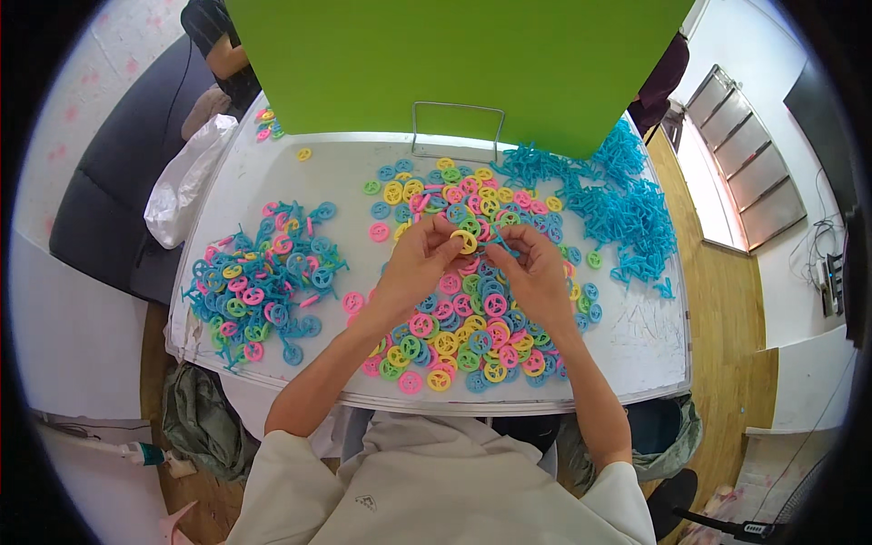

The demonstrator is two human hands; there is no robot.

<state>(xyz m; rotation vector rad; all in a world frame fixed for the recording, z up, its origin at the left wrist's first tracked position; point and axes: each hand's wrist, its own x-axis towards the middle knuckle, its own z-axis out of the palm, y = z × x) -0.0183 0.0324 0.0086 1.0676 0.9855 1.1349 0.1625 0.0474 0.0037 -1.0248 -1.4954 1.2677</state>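
Observation:
My left hand pinches a yellow plastic wheel above the middle of the white table. Right beside it, my right hand holds a small blue stick piece close to the wheel. Under both hands lies a wide pile of loose wheels in pink, yellow, green and blue. A heap of blue stick pieces lies at the back right. At the left sits a pile of wheels joined to blue sticks.
A green board stands upright at the table's far edge, with a wire frame before it. A white plastic bag hangs off the left edge. Another person sits beyond the far left corner. A few stray wheels lie there.

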